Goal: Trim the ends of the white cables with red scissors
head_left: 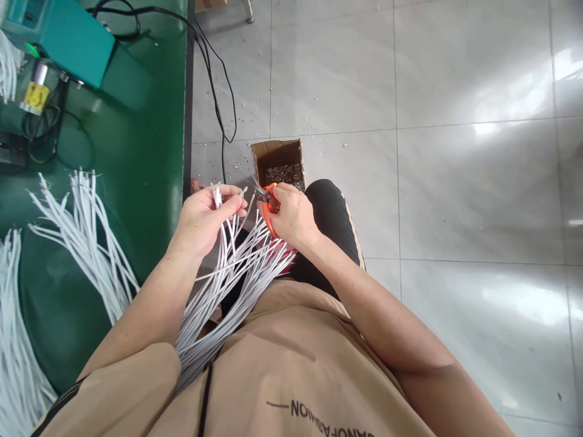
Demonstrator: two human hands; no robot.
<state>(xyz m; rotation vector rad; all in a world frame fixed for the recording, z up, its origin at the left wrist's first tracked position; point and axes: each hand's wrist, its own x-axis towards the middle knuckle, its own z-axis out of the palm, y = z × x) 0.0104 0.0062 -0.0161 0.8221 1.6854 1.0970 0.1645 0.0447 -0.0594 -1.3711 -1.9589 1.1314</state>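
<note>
A bundle of thin white wires (228, 267) lies across the person's lap, fanning from the tan shirt (291, 370) up toward both hands. The wires are slim, pale and slightly curved, their far ends bare. The left hand (204, 218) is closed around one wire (217, 195), pinching its upper end between thumb and fingers so the tip stands up. Just beside it, the right hand (291, 215) grips orange-handled cutters (269, 203), whose nose points at that wire's tip. Beyond the hands, a small open cardboard box (277, 162) sits on the tiled floor (455, 182), holding small dark scraps. To the left, more white wires (86, 243) lie on the green table (146, 152), with a teal machine (64, 33) at its far end.
</note>
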